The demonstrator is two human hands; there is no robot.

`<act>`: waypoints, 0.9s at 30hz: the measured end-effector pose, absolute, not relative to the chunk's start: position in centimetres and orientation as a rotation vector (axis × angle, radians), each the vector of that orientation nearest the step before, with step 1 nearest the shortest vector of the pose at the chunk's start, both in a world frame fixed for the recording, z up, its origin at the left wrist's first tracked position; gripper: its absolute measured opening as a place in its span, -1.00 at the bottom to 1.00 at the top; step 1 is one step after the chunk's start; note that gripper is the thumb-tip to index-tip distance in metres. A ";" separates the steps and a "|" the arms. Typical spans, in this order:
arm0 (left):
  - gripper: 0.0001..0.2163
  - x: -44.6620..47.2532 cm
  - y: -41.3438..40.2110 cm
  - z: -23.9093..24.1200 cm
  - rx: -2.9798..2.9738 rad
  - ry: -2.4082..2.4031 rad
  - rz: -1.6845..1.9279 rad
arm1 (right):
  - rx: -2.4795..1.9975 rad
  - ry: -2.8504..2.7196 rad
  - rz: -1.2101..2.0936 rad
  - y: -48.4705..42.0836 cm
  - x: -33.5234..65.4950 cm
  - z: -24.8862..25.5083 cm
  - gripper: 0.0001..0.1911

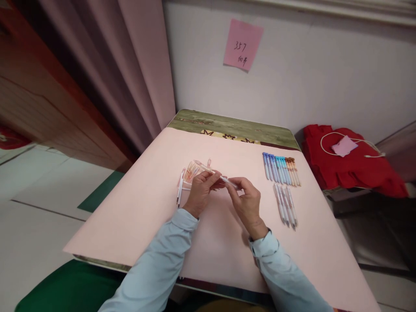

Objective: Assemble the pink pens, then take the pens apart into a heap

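Note:
Both my hands meet above the middle of the table, pinching one slim whitish pen [203, 167]. My left hand [202, 189] is closed around its middle, while my right hand [244, 197] grips the lower right end with thumb and fingertips. The pen slants from upper left to lower right. Just beyond and left of my left hand lie loose pinkish clear pen parts [191, 172], partly hidden by it. Thin white refills [180, 188] with dark tips lie beside them.
At the right, blue, light blue and brown-topped pens [281, 170] form a neat row. Several whitish pens [286, 206] lie below them. Pale pink paper [136, 221] covers the table. A red cloth [367, 164] with a cord and pink notes sits off the right edge; a wall stands behind.

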State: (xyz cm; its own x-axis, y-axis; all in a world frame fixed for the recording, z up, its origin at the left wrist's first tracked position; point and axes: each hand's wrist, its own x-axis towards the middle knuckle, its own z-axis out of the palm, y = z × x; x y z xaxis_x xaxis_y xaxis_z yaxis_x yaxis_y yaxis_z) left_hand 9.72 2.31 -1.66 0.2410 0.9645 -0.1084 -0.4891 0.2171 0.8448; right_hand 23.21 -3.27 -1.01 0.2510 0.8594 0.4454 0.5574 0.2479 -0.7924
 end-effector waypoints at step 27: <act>-0.75 9.8 2.0 -1.4 0.777 0.734 1.114 | -1.516 -1.544 0.104 -3.3 23.5 -1.5 -0.60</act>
State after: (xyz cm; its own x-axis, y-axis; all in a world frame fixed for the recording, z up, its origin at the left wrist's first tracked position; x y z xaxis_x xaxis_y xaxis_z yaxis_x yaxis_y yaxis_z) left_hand 9.79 1.97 -1.43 0.2734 0.9542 -0.1217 -0.4887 0.2468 0.8368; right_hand 23.47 -3.34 -1.49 0.2035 0.8181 0.5378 0.7389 0.2320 -0.6326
